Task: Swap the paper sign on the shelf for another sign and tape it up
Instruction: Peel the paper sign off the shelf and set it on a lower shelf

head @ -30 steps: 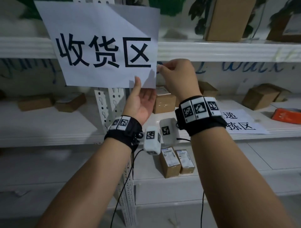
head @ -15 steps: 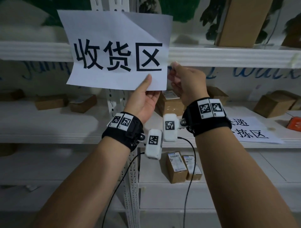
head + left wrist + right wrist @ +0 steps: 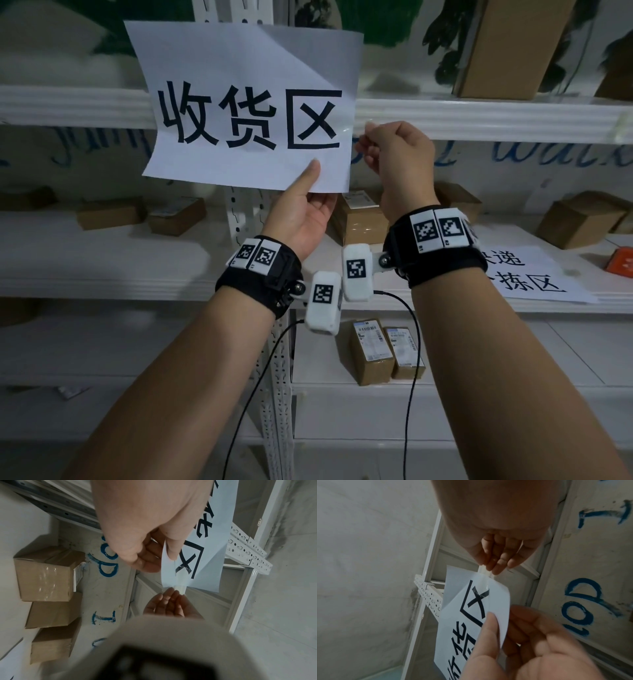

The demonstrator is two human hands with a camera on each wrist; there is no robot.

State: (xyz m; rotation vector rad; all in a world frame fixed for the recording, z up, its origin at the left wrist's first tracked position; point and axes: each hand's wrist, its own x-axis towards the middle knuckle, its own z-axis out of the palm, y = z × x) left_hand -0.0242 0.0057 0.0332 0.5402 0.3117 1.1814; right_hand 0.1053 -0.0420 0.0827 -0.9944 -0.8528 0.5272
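Both grip: left hand (image 3: 301, 216) pinches sign (image 3: 246, 102), right hand (image 3: 397, 154) its tape (image 3: 485, 573).

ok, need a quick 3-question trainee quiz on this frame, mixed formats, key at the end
1. True or false: the left hand pinches the bottom edge of the paper sign between thumb and fingers.
2. Multiple choice: the right hand holds (A) a tape roll, (B) the free end of a clear tape strip stuck to the sign's right edge, (C) a cardboard box.
3. Fill in: a second printed sign lies flat on the ____, to the person's right.

Key: 1 true; 2 B; 3 shelf.
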